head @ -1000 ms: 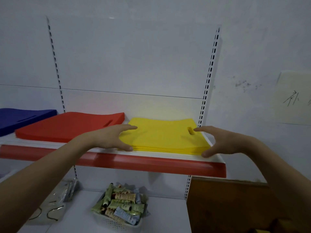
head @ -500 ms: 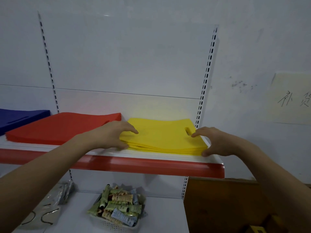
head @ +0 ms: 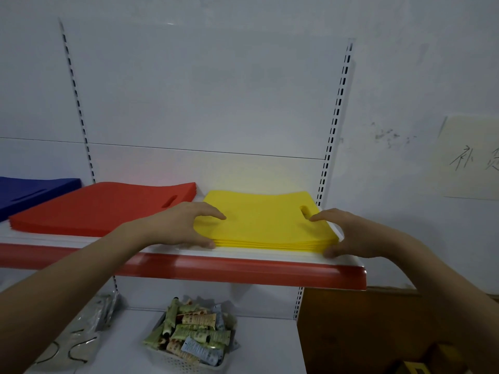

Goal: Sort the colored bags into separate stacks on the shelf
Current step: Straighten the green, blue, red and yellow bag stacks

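Head view, centre of frame: flat stack of yellow non-woven bags (head: 266, 221) with a cut-out handle slot, lying on the white shelf with red front lip (head: 243, 271), at its right end. Left hand (head: 179, 225) at the stack's left edge: fingers spread and gently curved, index tip resting on the top bag, thumb against the front left corner; bracketing, not clenched. Right hand (head: 351, 234) at the right edge: same loose spread, index tip beside the handle slot, thumb pressed to the front right corner. Left of centre: stack of red bags (head: 102, 209), just beside the yellow. Far left edge: stack of blue bags (head: 29, 191). Lower centre: white basket of tubes (head: 191, 338) on the shelf below. Against the frame half a second earlier: both hands and all three stacks placed as before, no visible shift.
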`<state>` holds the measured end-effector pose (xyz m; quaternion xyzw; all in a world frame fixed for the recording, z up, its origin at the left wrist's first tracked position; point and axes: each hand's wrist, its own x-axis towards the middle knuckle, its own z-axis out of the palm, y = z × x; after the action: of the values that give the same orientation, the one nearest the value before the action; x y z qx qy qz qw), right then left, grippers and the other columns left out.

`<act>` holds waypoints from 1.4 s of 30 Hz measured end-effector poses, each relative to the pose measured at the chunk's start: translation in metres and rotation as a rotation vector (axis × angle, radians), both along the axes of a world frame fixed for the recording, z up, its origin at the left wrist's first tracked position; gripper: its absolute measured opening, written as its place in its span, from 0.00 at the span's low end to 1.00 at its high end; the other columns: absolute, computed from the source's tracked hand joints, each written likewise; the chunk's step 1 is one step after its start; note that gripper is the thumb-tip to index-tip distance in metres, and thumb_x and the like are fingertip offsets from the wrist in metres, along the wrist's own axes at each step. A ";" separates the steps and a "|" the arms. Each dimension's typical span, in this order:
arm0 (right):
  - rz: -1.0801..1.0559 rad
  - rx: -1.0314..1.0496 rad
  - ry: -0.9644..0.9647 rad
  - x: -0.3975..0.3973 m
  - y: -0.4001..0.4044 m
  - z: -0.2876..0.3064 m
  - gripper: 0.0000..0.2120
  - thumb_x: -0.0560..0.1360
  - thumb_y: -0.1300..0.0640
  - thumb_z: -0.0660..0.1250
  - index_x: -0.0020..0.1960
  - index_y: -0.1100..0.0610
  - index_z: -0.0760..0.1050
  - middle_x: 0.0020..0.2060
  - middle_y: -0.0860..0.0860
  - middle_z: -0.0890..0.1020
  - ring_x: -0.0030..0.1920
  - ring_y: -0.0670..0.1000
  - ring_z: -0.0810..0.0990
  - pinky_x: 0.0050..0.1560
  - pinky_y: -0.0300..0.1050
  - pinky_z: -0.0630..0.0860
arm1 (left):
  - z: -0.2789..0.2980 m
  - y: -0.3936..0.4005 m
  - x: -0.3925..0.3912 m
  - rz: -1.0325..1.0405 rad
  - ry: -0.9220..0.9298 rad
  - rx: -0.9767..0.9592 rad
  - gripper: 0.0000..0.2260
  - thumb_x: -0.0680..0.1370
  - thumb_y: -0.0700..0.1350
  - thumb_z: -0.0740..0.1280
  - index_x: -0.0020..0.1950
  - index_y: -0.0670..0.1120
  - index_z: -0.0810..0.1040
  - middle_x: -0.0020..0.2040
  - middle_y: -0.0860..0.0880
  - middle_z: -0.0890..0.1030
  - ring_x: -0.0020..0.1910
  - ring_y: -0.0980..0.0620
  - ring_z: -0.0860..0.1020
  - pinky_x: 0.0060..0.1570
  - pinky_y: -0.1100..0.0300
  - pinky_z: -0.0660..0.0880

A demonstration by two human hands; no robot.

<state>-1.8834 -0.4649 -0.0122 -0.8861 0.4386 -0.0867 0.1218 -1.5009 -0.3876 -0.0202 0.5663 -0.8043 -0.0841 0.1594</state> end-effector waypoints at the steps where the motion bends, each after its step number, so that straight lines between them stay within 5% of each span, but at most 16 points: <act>1: 0.004 -0.001 -0.015 0.003 0.001 0.000 0.37 0.71 0.52 0.77 0.74 0.45 0.63 0.73 0.45 0.63 0.72 0.48 0.62 0.67 0.40 0.60 | -0.001 0.000 -0.001 0.006 -0.018 0.003 0.26 0.71 0.56 0.75 0.67 0.64 0.70 0.69 0.62 0.68 0.70 0.61 0.65 0.68 0.63 0.59; 6: -0.036 -0.020 0.016 0.013 -0.001 0.003 0.36 0.71 0.52 0.76 0.74 0.45 0.64 0.74 0.48 0.63 0.73 0.50 0.62 0.69 0.44 0.60 | 0.003 -0.003 -0.004 0.014 -0.049 -0.134 0.24 0.71 0.55 0.75 0.66 0.59 0.75 0.67 0.58 0.74 0.67 0.58 0.70 0.68 0.59 0.64; 16: 0.030 -0.065 0.101 0.040 0.003 0.004 0.36 0.72 0.47 0.74 0.75 0.44 0.62 0.74 0.45 0.63 0.74 0.49 0.59 0.70 0.46 0.60 | 0.005 -0.002 -0.022 0.038 -0.123 -0.053 0.27 0.72 0.59 0.73 0.69 0.62 0.70 0.72 0.58 0.69 0.71 0.56 0.66 0.70 0.57 0.61; 18: 0.015 0.067 -0.041 0.033 0.001 0.003 0.38 0.71 0.44 0.74 0.76 0.44 0.60 0.74 0.45 0.62 0.74 0.49 0.60 0.69 0.43 0.60 | 0.003 -0.002 -0.024 0.125 0.055 0.034 0.29 0.72 0.64 0.69 0.72 0.61 0.68 0.74 0.57 0.67 0.72 0.55 0.65 0.70 0.55 0.61; 21: -0.159 0.297 -0.497 0.027 -0.007 -0.005 0.39 0.70 0.34 0.68 0.76 0.46 0.60 0.75 0.47 0.62 0.74 0.51 0.62 0.71 0.50 0.62 | -0.004 -0.022 -0.020 0.359 0.555 0.091 0.34 0.76 0.64 0.64 0.77 0.49 0.63 0.77 0.50 0.63 0.74 0.50 0.64 0.71 0.53 0.61; 25: -0.355 0.640 -0.921 0.039 -0.019 -0.012 0.24 0.77 0.34 0.59 0.59 0.53 0.75 0.53 0.51 0.82 0.52 0.51 0.81 0.53 0.50 0.78 | -0.013 -0.052 -0.009 0.540 0.845 0.270 0.38 0.75 0.64 0.66 0.76 0.42 0.64 0.75 0.43 0.67 0.72 0.43 0.68 0.72 0.45 0.64; 28: -0.359 0.701 -0.948 0.034 -0.040 -0.025 0.47 0.59 0.23 0.70 0.71 0.46 0.70 0.67 0.51 0.77 0.62 0.56 0.79 0.67 0.61 0.71 | -0.012 -0.063 -0.007 0.588 0.846 0.262 0.30 0.76 0.55 0.69 0.72 0.40 0.69 0.71 0.39 0.72 0.68 0.40 0.72 0.69 0.44 0.67; 30: -0.364 0.729 -0.980 0.033 -0.037 -0.023 0.38 0.66 0.26 0.67 0.68 0.49 0.73 0.65 0.52 0.78 0.61 0.56 0.79 0.65 0.59 0.73 | -0.009 -0.067 -0.006 0.607 0.860 0.278 0.29 0.75 0.53 0.69 0.71 0.39 0.69 0.71 0.36 0.70 0.69 0.38 0.71 0.69 0.42 0.67; 33: -0.369 0.738 -1.040 0.038 -0.036 -0.018 0.18 0.82 0.41 0.54 0.49 0.53 0.75 0.48 0.58 0.83 0.46 0.57 0.81 0.49 0.50 0.78 | -0.006 -0.075 -0.007 0.600 0.947 0.259 0.28 0.77 0.52 0.68 0.71 0.38 0.68 0.67 0.37 0.73 0.64 0.39 0.74 0.63 0.45 0.73; 36: -0.371 0.681 -1.071 0.042 -0.039 -0.009 0.17 0.83 0.44 0.53 0.43 0.53 0.71 0.39 0.55 0.82 0.42 0.56 0.80 0.42 0.48 0.78 | -0.002 -0.083 -0.014 0.613 1.037 0.276 0.24 0.78 0.50 0.66 0.69 0.40 0.69 0.64 0.40 0.74 0.60 0.42 0.75 0.56 0.49 0.75; 38: -0.396 0.718 -1.024 0.044 -0.040 -0.002 0.17 0.83 0.43 0.54 0.44 0.54 0.71 0.39 0.56 0.83 0.44 0.57 0.81 0.47 0.51 0.77 | 0.000 -0.090 -0.015 0.603 1.032 0.315 0.23 0.78 0.50 0.66 0.69 0.40 0.69 0.66 0.39 0.72 0.60 0.42 0.74 0.56 0.49 0.74; 42: -0.420 0.744 -1.021 0.053 -0.047 0.004 0.19 0.82 0.42 0.53 0.49 0.56 0.74 0.43 0.58 0.82 0.47 0.59 0.80 0.52 0.55 0.75 | 0.004 -0.100 -0.012 0.579 1.115 0.362 0.10 0.79 0.47 0.64 0.54 0.41 0.71 0.44 0.43 0.71 0.38 0.49 0.69 0.39 0.56 0.69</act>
<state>-1.8307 -0.5116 -0.0080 -0.5285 0.4900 -0.3603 0.5923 -1.5125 -0.4881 -0.0163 0.6492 -0.3894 -0.4528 0.4710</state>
